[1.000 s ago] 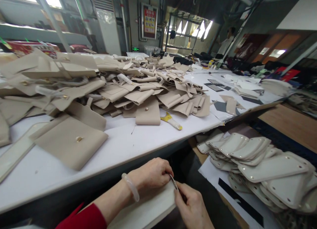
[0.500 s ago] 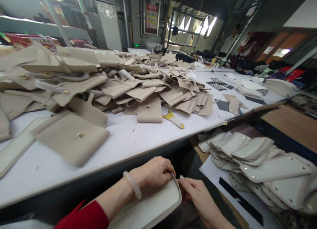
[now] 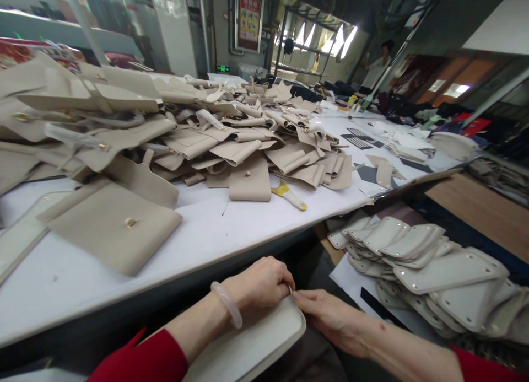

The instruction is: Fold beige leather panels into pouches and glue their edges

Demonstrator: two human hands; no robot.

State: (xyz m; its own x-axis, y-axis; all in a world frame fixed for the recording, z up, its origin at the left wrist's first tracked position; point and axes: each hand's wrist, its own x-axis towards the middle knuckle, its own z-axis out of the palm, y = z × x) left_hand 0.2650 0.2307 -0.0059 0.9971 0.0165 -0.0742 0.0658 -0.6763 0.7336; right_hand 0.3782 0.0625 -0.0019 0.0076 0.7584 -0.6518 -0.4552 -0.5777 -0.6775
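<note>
A pale grey, round-cornered leather-like piece (image 3: 252, 346) of stacked layers rests low in front of me. My left hand (image 3: 262, 283), with a translucent bangle at its wrist, is closed with curled fingers on the piece's far edge. Thumb and fingers of my right hand (image 3: 324, 316) pinch at that same edge near the corner, right beside the left fingertips. Whatever small part lies between the fingertips is hidden. On the white table (image 3: 206, 233) ahead lies a beige folded pouch (image 3: 119, 225) with a gold-coloured clasp.
Beige leather-like pieces (image 3: 231, 134) form a large heap across the table. A yellow-and-white tool (image 3: 291, 195) lies near the table's edge. To my right, grey panels with small holes or studs (image 3: 450, 272) are piled up. A person (image 3: 378, 65) is far back right.
My right hand has come in to the edge of the grey piece, its forearm now reaching from the right. The left hand stays on the edge. The camera view has shifted slightly.
</note>
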